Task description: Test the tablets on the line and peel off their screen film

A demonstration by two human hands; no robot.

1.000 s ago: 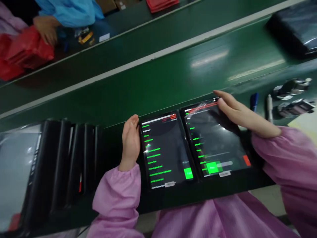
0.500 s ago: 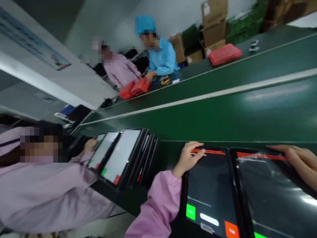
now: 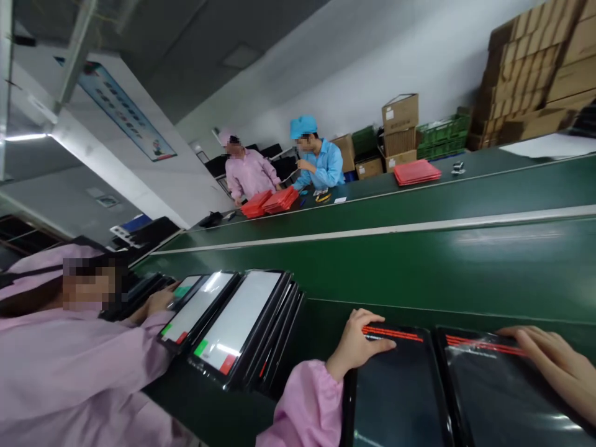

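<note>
Two dark-screened tablets lie side by side in front of me, each with red lines of text along its top. My left hand (image 3: 354,345) grips the upper left corner of the left tablet (image 3: 399,391), its thumb over the screen and its fingers at the top edge. At the upper right of the right tablet (image 3: 505,394), my right hand (image 3: 556,360) holds the top edge, with part of its fingers hidden behind it. The lower parts of both tablets run out of the frame.
To my left stands a leaning stack of tablets (image 3: 246,320) with a lit white screen on top. A co-worker in pink (image 3: 79,360) reaches toward other tablets there. Beyond the green bench (image 3: 419,267), two people stand by stacks of red flat items (image 3: 280,200); cartons (image 3: 399,127) are behind.
The view has tilted up, so the tablets and hands sit lower in the frame and their lower button areas are out of sight. Both hands keep their places on the tablets.
</note>
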